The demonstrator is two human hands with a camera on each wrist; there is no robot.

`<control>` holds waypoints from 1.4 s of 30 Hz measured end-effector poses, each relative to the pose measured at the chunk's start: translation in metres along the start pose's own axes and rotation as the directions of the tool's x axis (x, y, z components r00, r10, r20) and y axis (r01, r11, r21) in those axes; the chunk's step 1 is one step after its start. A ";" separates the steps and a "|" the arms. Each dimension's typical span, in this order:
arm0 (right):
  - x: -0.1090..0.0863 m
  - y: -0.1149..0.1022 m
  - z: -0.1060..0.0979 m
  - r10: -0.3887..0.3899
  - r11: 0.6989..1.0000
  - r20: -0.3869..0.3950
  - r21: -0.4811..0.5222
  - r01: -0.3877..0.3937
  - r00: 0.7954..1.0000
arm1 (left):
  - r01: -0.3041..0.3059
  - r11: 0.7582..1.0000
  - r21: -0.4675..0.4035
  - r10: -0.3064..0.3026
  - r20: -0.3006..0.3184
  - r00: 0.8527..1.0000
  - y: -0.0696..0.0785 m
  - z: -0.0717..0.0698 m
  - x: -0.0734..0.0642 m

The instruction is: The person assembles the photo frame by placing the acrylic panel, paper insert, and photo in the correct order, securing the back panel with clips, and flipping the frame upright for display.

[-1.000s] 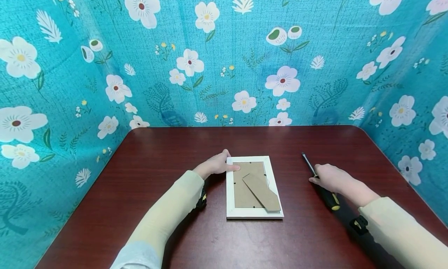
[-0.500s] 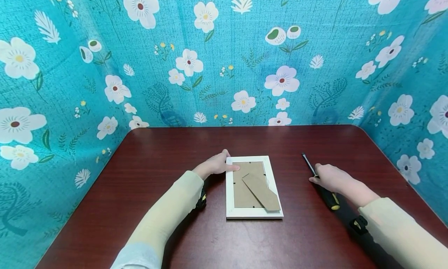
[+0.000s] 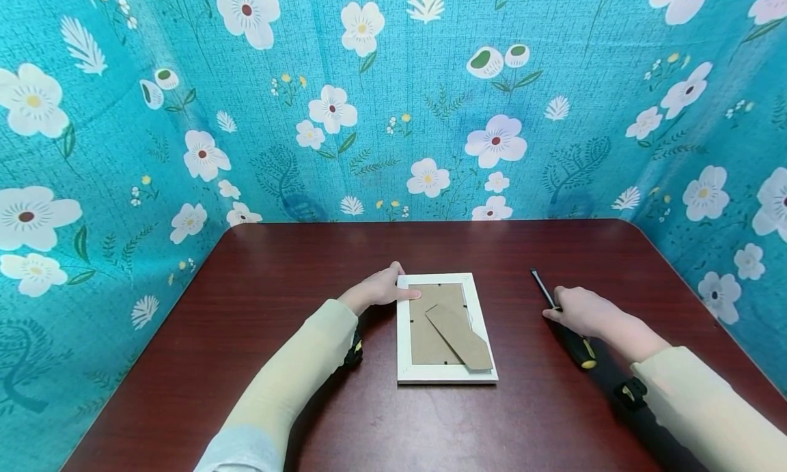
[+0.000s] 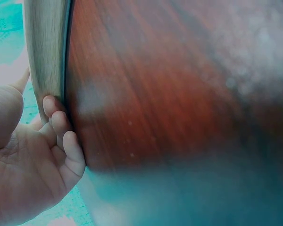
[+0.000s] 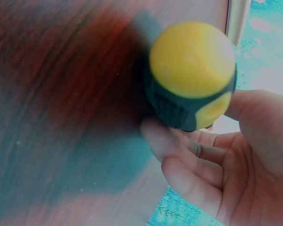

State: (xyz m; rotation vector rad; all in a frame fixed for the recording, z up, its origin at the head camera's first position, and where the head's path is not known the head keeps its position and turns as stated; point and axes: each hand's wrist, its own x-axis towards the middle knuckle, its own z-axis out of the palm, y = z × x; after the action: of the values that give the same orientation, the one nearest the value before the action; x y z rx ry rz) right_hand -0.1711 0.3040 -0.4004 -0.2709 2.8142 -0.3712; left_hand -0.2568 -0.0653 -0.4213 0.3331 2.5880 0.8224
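Note:
A white picture frame [image 3: 404, 342] lies back side up on the table, with a brown backing board [image 3: 424, 342] and a slanted easel stand [image 3: 461, 335]. My left hand [image 3: 384, 287] grips its upper left corner, thumb over the backing. In the left wrist view, fingertips [image 4: 73, 146] curl against the frame's side edge [image 4: 47, 52]. To the right of the frame and apart from it, my right hand [image 3: 587, 313] holds a black and yellow screwdriver [image 3: 579, 350], its metal shaft pointing away. The right wrist view shows the handle's yellow end [image 5: 193, 59] close up, with fingers around its far part.
The dark red wooden table [image 3: 295, 253] has a glossy surface. A turquoise flowered cloth [image 3: 381, 151] hangs behind it and along both sides. Each wrist wears a black strapped device [image 3: 631, 394].

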 end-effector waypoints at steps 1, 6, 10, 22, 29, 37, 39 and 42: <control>0.000 0.000 0.000 0.002 1.000 0.003 0.003 -0.002 1.000 | -0.001 1.000 0.002 0.001 -0.001 1.000 0.000 0.000 0.000; -0.001 0.002 -0.001 0.004 1.000 0.001 0.015 -0.004 1.000 | -0.006 1.000 0.013 0.006 -0.013 1.000 -0.001 0.002 0.001; -0.002 0.000 -0.005 -0.001 1.000 -0.030 0.013 0.002 1.000 | -0.001 1.000 0.012 0.001 -0.018 1.000 -0.003 0.002 0.003; 0.007 -0.026 -0.016 -0.096 0.994 -0.262 -0.080 0.077 0.960 | -0.035 0.999 0.026 0.036 -0.043 0.998 -0.005 0.001 0.000; 0.018 -0.050 -0.011 -0.110 0.994 -0.254 -0.044 0.102 0.961 | -0.088 0.994 -0.062 0.086 -0.032 0.996 -0.010 -0.001 -0.010; 0.030 -0.070 -0.001 -0.136 0.990 -0.218 0.000 0.139 0.966 | -0.112 0.989 -0.098 0.108 -0.047 0.993 -0.019 0.000 -0.036; 0.033 -0.074 0.002 -0.134 0.990 -0.211 0.010 0.139 0.968 | -0.112 0.989 -0.098 0.108 -0.052 0.993 -0.020 0.002 -0.045; 0.037 -0.081 0.006 -0.119 0.992 -0.183 0.026 0.126 0.976 | -0.124 0.988 -0.093 0.119 -0.063 0.991 -0.021 0.005 -0.057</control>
State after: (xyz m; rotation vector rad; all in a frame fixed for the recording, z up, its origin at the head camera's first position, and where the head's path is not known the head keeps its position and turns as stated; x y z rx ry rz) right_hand -0.1924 0.2173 -0.3925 -0.4244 2.9728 -0.4996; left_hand -0.2063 -0.0989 -0.4203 0.4486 2.5903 1.0096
